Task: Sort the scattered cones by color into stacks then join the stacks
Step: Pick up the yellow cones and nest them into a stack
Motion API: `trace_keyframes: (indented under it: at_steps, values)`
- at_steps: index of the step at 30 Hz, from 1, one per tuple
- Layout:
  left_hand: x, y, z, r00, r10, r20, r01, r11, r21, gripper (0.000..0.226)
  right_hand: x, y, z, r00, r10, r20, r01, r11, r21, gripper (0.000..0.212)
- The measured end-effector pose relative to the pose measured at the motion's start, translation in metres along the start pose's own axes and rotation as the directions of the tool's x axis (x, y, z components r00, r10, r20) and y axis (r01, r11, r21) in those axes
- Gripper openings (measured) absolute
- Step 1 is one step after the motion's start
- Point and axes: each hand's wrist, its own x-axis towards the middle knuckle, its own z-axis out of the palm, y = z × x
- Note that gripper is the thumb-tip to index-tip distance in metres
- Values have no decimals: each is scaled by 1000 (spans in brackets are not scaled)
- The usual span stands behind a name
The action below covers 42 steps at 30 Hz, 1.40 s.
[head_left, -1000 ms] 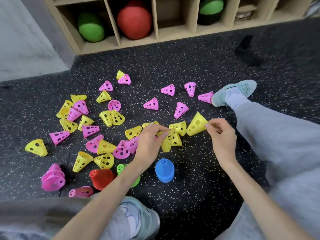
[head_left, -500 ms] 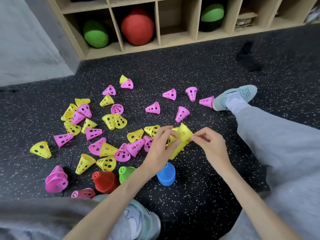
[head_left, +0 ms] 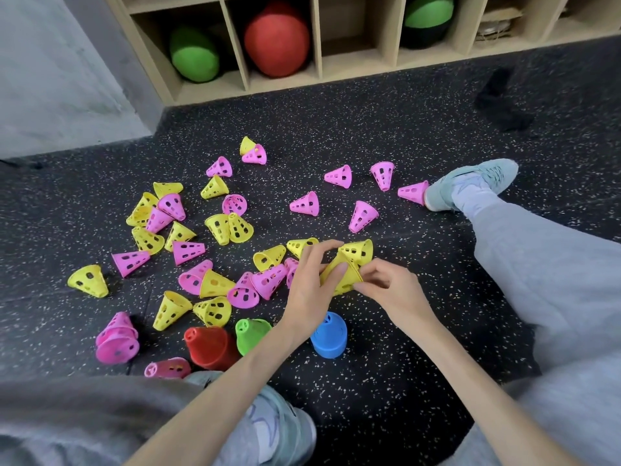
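Note:
Several yellow and pink perforated cones lie scattered on the dark speckled floor (head_left: 369, 112). My left hand (head_left: 311, 287) and my right hand (head_left: 389, 290) meet at mid-frame, both pinching a small stack of yellow cones (head_left: 346, 274). Another yellow cone (head_left: 358, 251) lies just behind it. A pink stack (head_left: 116, 339) lies at the lower left. Near my left knee stand a red stack (head_left: 210, 346), a green cone (head_left: 250, 334) and a blue stack (head_left: 329, 336). A lone pink cone (head_left: 168, 368) lies by my knee.
My legs in grey trousers frame the floor, one pale shoe (head_left: 470, 181) at the right by a pink cone (head_left: 413, 192). A wooden shelf unit (head_left: 316, 38) at the back holds a green ball (head_left: 193, 53) and a red ball (head_left: 277, 40). A dark item (head_left: 504, 102) lies at far right.
My right hand brought its yellow cone leftward to the yellow cones in my left hand. Both hands now hold them joined together.

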Motion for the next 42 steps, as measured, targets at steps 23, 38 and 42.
trace_keyframes:
  at_steps: [23, 38, 42]
  values:
    - [8, -72, -9, 978, -171, -118, 183, 978, 101, 27, 50, 79, 13, 953, 277, 120, -270, 960, -72, 41]
    - [0, -72, -14, 979, -194, -59, 198, 977, 74, 28, 35, 37, 15, 972, 123, -203, -126, 992, -4, 27]
    - [4, -54, -15, 983, -176, -44, 178, 983, 39, 35, 27, 16, 12, 958, 12, -286, 6, 998, 63, 29]
